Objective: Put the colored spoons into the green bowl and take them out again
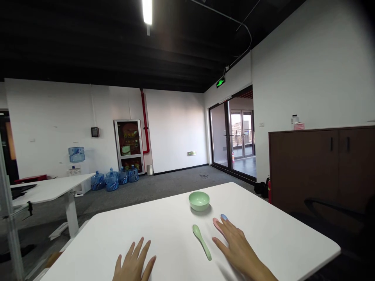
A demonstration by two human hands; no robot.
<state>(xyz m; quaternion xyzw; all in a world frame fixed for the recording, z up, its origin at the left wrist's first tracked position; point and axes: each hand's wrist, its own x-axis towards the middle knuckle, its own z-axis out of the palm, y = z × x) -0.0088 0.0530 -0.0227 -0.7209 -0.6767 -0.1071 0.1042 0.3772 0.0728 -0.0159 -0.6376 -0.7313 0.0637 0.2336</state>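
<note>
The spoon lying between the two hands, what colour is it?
Light green; the spoon shows best in the head view, the only one here.

White walls (pixel 175 128) meet a black ceiling (pixel 88 50) with a lit lamp (pixel 147 11). Blue water bottles (pixel 111 180) stand on the grey floor (pixel 175 181) at left; glass doors (pixel 218 134) lie below a green sign (pixel 220 82), and a brown cabinet (pixel 304 168) stands at right.

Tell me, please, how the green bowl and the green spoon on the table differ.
The green bowl is round and deep, while the green spoon is long and slim. The bowl stands upright; the spoon lies down, handle toward the viewer. The bowl is farther off; the spoon is nearer, between the left hand and the right hand. Both are green and rest on the white table.
</note>
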